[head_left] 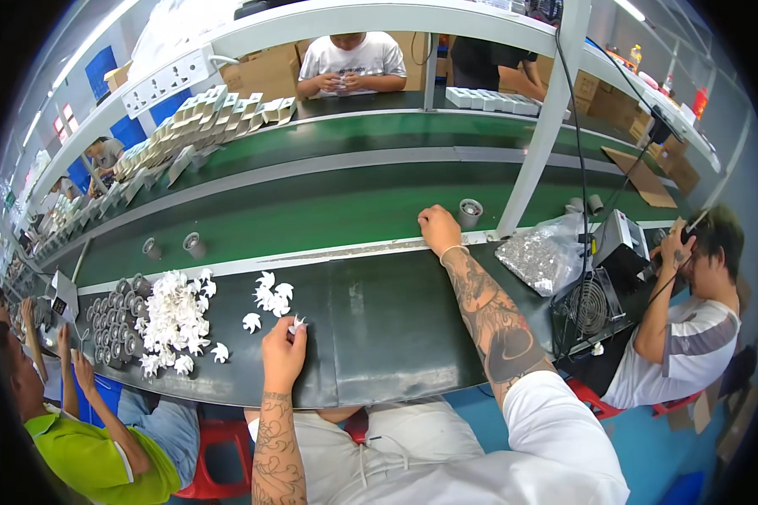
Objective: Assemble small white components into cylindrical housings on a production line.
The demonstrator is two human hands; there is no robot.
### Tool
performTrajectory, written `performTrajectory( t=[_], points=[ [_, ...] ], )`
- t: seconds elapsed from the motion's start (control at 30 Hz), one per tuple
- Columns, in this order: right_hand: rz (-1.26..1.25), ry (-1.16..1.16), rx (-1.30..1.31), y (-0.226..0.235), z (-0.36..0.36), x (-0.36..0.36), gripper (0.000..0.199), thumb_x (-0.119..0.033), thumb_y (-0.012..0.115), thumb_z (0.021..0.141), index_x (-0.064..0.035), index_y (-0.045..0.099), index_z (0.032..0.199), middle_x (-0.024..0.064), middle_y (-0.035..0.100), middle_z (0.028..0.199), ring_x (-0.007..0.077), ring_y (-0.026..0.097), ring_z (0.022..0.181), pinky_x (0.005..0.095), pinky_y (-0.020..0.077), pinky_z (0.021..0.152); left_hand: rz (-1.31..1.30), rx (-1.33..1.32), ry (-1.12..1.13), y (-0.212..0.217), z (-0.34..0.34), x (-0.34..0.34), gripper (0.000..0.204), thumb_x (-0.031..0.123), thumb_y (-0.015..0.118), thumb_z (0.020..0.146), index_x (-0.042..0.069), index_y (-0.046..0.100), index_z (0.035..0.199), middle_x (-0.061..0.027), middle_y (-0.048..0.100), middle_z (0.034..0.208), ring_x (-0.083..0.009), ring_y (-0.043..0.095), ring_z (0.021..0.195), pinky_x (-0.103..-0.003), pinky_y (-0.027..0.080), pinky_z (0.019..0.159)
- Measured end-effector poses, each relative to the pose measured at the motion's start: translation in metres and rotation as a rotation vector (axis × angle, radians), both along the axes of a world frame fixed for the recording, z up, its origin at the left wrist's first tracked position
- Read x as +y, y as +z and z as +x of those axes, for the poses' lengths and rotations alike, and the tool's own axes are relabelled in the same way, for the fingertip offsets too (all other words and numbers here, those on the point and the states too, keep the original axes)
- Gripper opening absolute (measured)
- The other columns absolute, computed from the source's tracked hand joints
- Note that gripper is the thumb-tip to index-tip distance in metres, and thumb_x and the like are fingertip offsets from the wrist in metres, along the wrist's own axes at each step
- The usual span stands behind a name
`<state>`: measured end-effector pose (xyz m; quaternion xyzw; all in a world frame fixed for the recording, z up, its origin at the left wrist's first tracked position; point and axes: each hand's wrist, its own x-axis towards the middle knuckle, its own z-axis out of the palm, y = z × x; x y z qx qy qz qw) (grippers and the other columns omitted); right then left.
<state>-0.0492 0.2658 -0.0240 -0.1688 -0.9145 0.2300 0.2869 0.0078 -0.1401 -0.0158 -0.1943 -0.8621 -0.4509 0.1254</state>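
My left hand [284, 353] pinches a small white bladed wheel [298, 322] between thumb and fingertips, above the dark worktop. Just beyond it lies a little group of the same white wheels [274, 296]. My right hand [440, 229] rests at the near edge of the green conveyor belt, its fingers curled. Whatever those fingers hold, if anything, is hidden. Close to its right stands a grey cylindrical part [470, 212] with an open top, apart from the hand. A large heap of white wheels [177, 320] lies at the left, against several grey cylinders [114, 324] standing in rows.
Two grey cylinders [194, 245] stand on the belt [337, 210] at the left. A clear bag of small metal parts [541, 254] lies right of my forearm, beside a black fan unit [589, 305] and a white post [544, 126]. Co-workers sit on both sides and across.
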Motion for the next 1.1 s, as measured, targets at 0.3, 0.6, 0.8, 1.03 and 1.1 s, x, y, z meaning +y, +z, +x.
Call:
performTrajectory(
  t=[0.3,0.6,0.8,1.03,1.1],
  points=[
    [0.236,0.157,0.726,0.109,0.143,-0.078,0.002,-0.001,0.065,0.087,-0.0010,0.064,0.088,0.0118,0.063,0.091,0.0286,0.062,0.084,0.0356,0.0501,0.076,0.060,-0.112,-0.024,-0.004,0.002,-0.014,0.011,0.010,0.066,0.090,0.000,0.064,0.095,-0.0001,0.055,0.063,-0.0058,0.048,0.056,-0.025,0.040,0.052],
    [-0.054,-0.368,0.060,0.153,0.253,0.177,0.016,-0.008,0.061,0.084,0.0021,0.072,0.087,0.0107,0.069,0.068,0.0175,0.066,0.062,0.0310,0.0511,0.060,-0.017,-0.120,-0.031,0.004,-0.004,-0.004,0.011,0.011,0.066,0.090,0.001,0.065,0.095,-0.0031,0.054,0.061,-0.0107,0.048,0.053,-0.028,0.039,0.051],
    [0.167,-0.333,-0.532,0.100,0.237,0.240,0.014,-0.007,0.062,0.078,0.0001,0.069,0.069,0.0128,0.068,0.065,0.0209,0.070,0.060,0.0327,0.0526,0.054,-0.006,-0.100,-0.051,0.001,-0.003,0.001,0.011,0.010,0.066,0.089,0.001,0.064,0.095,-0.0017,0.054,0.061,-0.0090,0.046,0.053,-0.027,0.038,0.051],
    [-0.760,-0.171,-0.300,0.128,0.218,0.172,0.012,-0.009,0.061,0.081,-0.0021,0.068,0.073,0.0081,0.069,0.067,0.0187,0.071,0.069,0.0288,0.0512,0.057,0.043,-0.120,-0.060,0.002,-0.002,-0.010,0.010,0.010,0.066,0.091,0.001,0.064,0.094,-0.0013,0.054,0.061,-0.0088,0.046,0.053,-0.027,0.038,0.051],
    [-0.036,-0.156,-0.475,0.107,0.233,0.205,0.017,-0.008,0.056,0.085,-0.0025,0.071,0.080,0.0090,0.068,0.069,0.0171,0.068,0.065,0.0294,0.0531,0.059,0.042,-0.147,-0.071,0.009,-0.001,-0.005,0.010,0.009,0.066,0.090,0.001,0.064,0.094,-0.0042,0.056,0.062,-0.0117,0.049,0.054,-0.028,0.040,0.052]
  ],
)
